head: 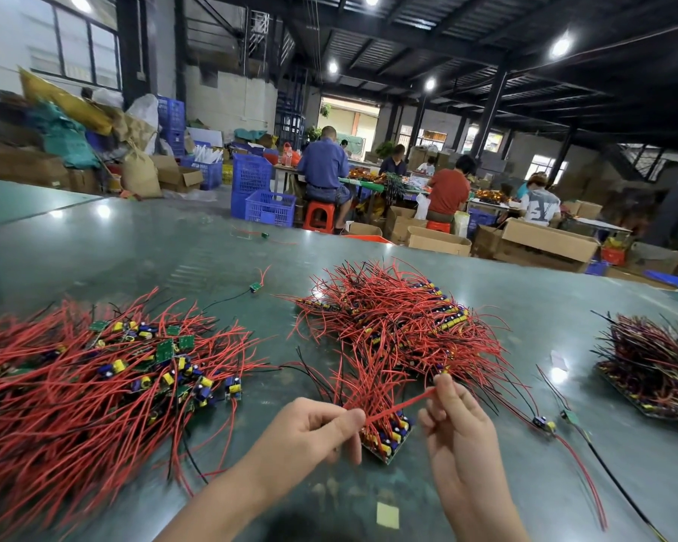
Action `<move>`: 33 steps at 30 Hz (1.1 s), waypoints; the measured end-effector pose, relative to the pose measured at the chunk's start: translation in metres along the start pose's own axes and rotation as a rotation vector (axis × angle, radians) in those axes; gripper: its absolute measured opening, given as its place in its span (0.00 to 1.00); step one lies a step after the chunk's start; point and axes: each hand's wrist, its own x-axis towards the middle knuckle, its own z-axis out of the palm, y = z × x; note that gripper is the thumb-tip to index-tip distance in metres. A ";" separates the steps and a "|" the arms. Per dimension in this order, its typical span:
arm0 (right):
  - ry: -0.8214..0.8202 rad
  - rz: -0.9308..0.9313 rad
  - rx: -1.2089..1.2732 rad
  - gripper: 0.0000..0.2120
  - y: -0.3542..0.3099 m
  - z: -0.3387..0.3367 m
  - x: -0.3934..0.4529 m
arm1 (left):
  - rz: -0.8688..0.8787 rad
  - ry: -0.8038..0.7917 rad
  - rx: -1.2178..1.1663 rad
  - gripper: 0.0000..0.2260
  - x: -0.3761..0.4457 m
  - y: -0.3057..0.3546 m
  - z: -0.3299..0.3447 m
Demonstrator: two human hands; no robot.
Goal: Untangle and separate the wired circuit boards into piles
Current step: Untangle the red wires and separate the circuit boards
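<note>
A big tangled heap of red-wired circuit boards covers the left of the green table. A neater pile lies in the middle, and a darker stack sits at the right. Near me a small bundle of boards rests on the table, its red wires fanning upward. My left hand pinches one red wire at the bundle. My right hand pinches the other end of that wire, which is stretched between them.
Two loose boards with long red and black leads lie to the right of my hands. Single boards lie farther off and near the far edge. A yellow paper scrap lies close to me. Several people work at tables beyond.
</note>
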 end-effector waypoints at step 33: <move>-0.102 0.477 -0.135 0.07 0.020 0.009 -0.008 | -0.303 0.362 1.142 0.19 0.014 -0.061 0.010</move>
